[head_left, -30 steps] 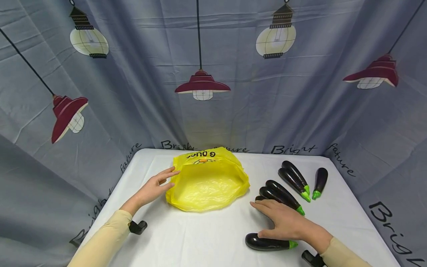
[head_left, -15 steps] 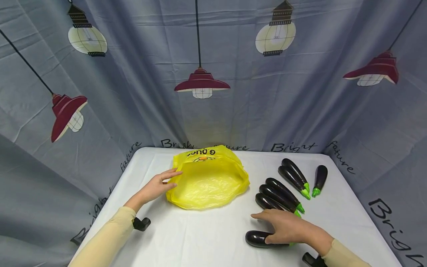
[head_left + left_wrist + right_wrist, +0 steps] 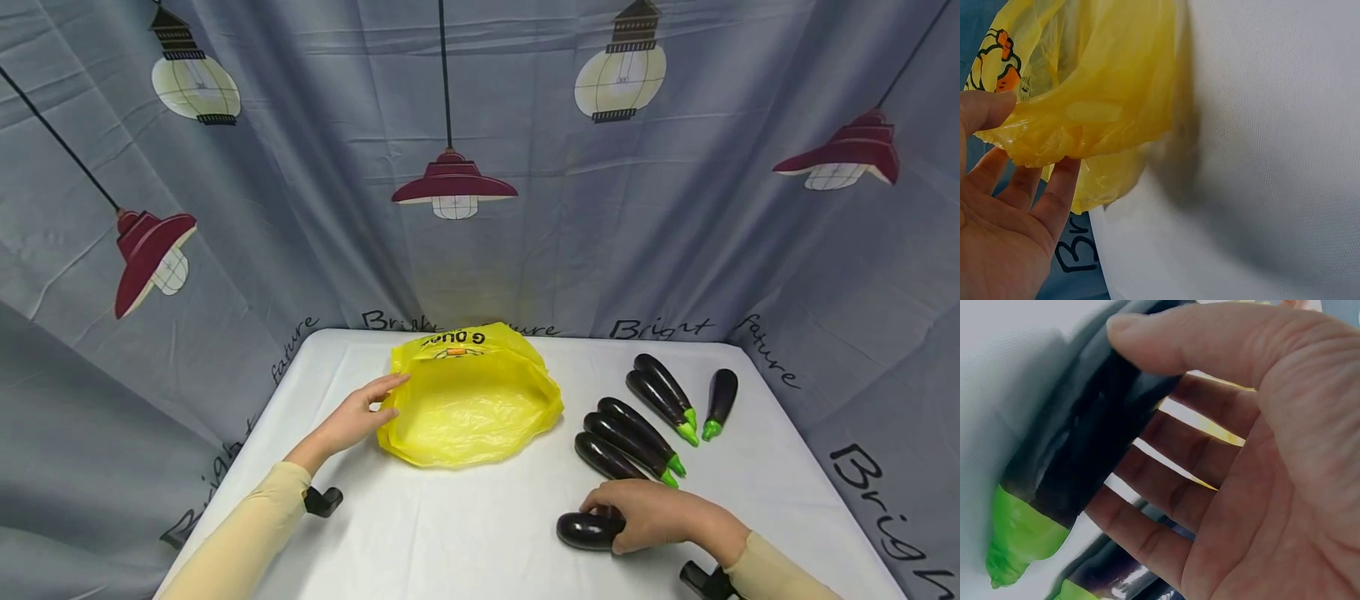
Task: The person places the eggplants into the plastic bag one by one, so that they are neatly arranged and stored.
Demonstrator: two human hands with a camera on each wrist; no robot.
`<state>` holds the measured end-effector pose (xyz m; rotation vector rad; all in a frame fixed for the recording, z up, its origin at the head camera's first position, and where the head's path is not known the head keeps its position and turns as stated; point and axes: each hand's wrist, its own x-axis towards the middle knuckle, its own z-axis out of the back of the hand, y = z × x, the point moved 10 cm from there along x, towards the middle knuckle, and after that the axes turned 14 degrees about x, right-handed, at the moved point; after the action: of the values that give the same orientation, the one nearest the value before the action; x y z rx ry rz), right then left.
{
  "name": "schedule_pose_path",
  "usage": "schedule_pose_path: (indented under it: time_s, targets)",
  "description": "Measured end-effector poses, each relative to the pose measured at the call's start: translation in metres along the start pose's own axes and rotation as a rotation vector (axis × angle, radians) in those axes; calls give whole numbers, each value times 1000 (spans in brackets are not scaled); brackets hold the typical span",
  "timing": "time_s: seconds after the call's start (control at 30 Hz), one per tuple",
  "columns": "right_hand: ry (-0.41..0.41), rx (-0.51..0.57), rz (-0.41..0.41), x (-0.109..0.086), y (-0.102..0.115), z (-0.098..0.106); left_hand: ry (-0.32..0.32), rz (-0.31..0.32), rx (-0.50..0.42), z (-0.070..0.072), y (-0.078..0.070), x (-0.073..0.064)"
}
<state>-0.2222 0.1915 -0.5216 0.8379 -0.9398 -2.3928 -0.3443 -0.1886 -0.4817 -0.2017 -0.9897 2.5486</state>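
A yellow plastic bag (image 3: 472,408) with a printed duck lies on the white table, its mouth open toward me. My left hand (image 3: 360,417) is at the bag's left rim. Its fingers look fairly straight, and in the left wrist view the thumb and fingers stand apart on either side of the plastic (image 3: 1091,119). At the front right, my right hand (image 3: 656,517) grips a dark eggplant (image 3: 585,531). In the right wrist view its thumb lies on one side of the eggplant (image 3: 1085,431), the fingers on the other. The green stem end sticks out free.
Several more eggplants lie on the right: a group (image 3: 630,437) just beyond my right hand, a pair (image 3: 662,396) farther back, and a single one (image 3: 722,400) at far right. Grey curtains (image 3: 525,250) printed with lamps surround the white table (image 3: 442,533).
My right hand has come down onto the nearest eggplant and its fingers have closed around it, uncovering the group behind. The left hand has stayed at the bag's rim with little shift.
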Motion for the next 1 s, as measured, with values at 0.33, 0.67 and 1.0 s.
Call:
schedule_pose_path:
  time_s: [0.33,0.67,1.0]
  targets:
    - [4,50,-1,8,-5,3,-37,3,-16,1,-4,1]
    - [-27,62,9,17,-6,9,-44,-23,-3,-4,-5,2]
    - [-143,91,8,25,-5,10,-35,-17,5,-7,-5,3]
